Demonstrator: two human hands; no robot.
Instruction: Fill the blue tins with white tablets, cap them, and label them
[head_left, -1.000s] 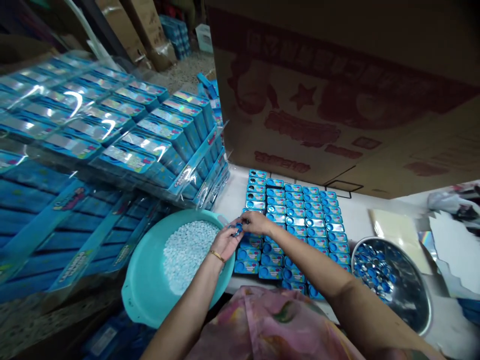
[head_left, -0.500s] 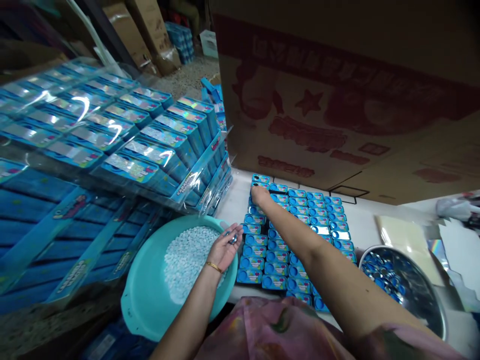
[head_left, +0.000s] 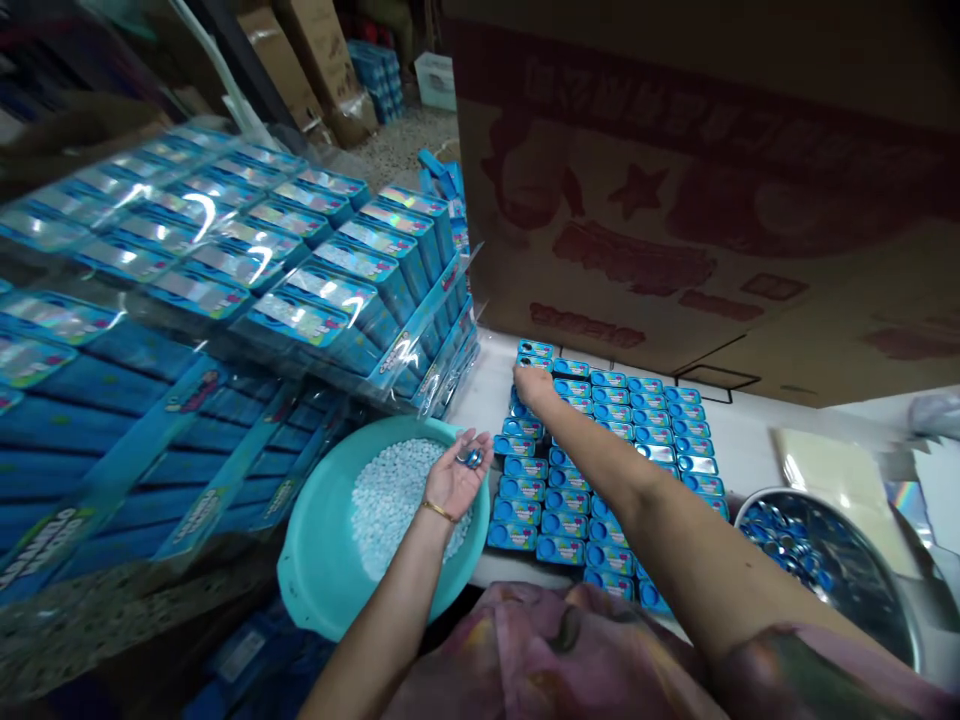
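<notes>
My left hand (head_left: 454,478) is cupped palm up above the rim of the turquoise basin (head_left: 307,560). Several small round blue-and-silver metal pieces (head_left: 471,458) lie on its fingers. Small pale tablets (head_left: 382,500) fill part of the basin. Rows of small blue tins (head_left: 564,522), each with a round recess at one end, cover the white table. My right hand (head_left: 531,386) reaches over to the far end of the leftmost column, its fingers bunched down at a tin there. Whatever those fingertips grip is hidden beneath the hand.
Stacked blue boxes under clear plastic (head_left: 300,320) rise on the left. A large printed cardboard carton (head_left: 637,200) stands behind the tins. To the right, a metal bowl (head_left: 862,590) holds more round pieces, beside a cream-coloured stack (head_left: 840,480).
The view has shifted, so most things appear further right. My right hand stays at the far end of the leftmost column, now slightly nearer. My left hand still carries its metal pieces, its palm more open.
</notes>
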